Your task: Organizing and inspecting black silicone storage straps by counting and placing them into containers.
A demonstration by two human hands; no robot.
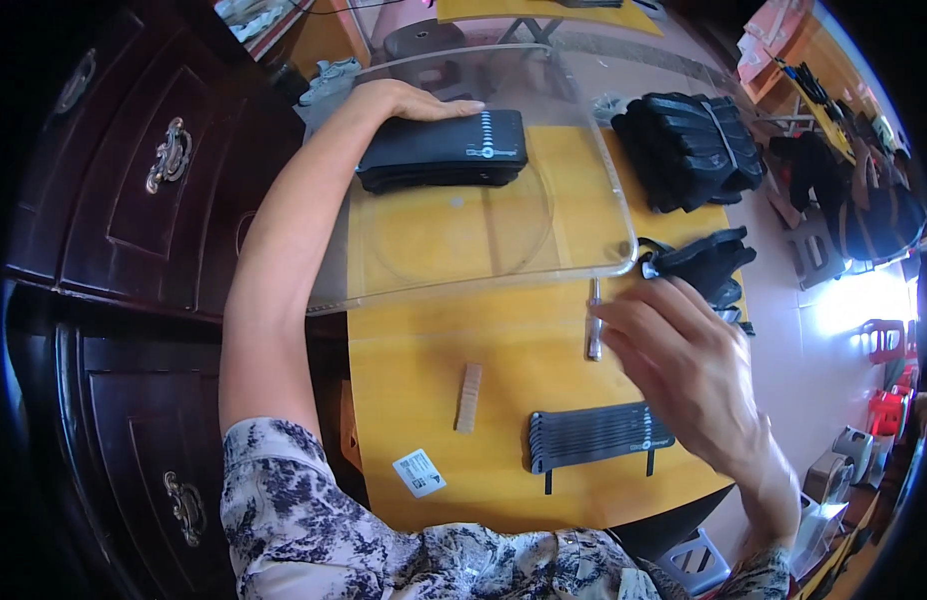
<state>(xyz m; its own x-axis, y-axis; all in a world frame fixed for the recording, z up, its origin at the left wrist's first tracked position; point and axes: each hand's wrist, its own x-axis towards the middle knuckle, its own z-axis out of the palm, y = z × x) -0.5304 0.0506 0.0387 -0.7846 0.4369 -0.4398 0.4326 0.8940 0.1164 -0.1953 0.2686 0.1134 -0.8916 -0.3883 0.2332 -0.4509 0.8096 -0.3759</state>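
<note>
From where I watch, the small metal tool [595,322] is the thing that matters; it is a slim silvery rod lying on the yellow table [414,390], just below the near edge of the clear plastic sheet [484,240]; its long axis runs almost straight from twelve to six o'clock, tip toward the sheet's rounded corner. My right hand [689,375] sits directly at its three o'clock, fingers [639,320] loosely spread and curled, the fingertips touching or just beside the rod's shaft; I cannot tell whether they have pinched it yet, and nothing looks clamped. The tool therefore lies to the nine o'clock side of that hand's palm, across the fingers rather than along them.

My left hand [414,100] is well apart, far out toward eleven o'clock; it lies flat, fingers together, pressing on top of the black folded stack [446,150] that rests on the clear sheet; it is plainly the farther hand.

Outward from the tool: at seven o'clock a small wooden block [469,397] stands near; at six o'clock a flat bundle of black strips [596,437]; a white label [419,472] near the table's front edge; at two o'clock a loose black piece [706,262], and beyond it a larger heap of black ribbed pieces [694,150]; dark wooden cabinets [134,200] fill the nine o'clock side.
</note>
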